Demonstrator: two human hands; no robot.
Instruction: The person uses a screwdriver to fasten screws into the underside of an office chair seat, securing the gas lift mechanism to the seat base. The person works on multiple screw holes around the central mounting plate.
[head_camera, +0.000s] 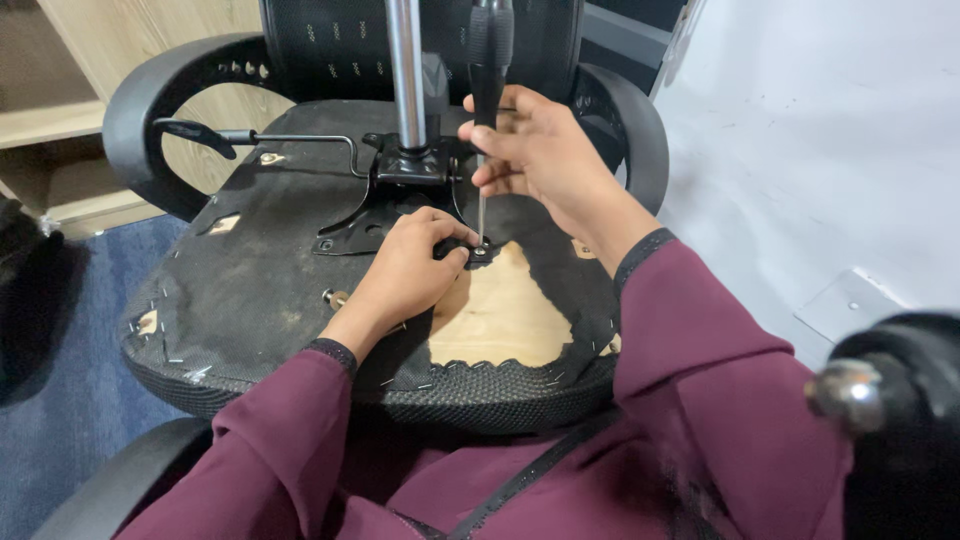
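Upside-down office chair, screwdriver on the mechanism plate screw

The chair seat (260, 300) lies bottom-up so the underside faces the camera, with the chrome gas-lift column (406, 70) sticking straight up from the black metal mechanism plate (385, 205). The right hand (535, 150) is wrapped closed around the black-handled screwdriver (488, 90), holding it upright so the thin shaft drops right onto a screw (481, 250) at the plate's near corner, just at the edge of the bare plywood patch (500, 315) where the fabric is torn away. The left hand (415, 265) rests on the seat with fingertips pressed together right beside that screw, looks like it's steadying the plate corner and the tip so nothing slips. The height lever (250, 137) pokes out left toward one armrest (150, 120).
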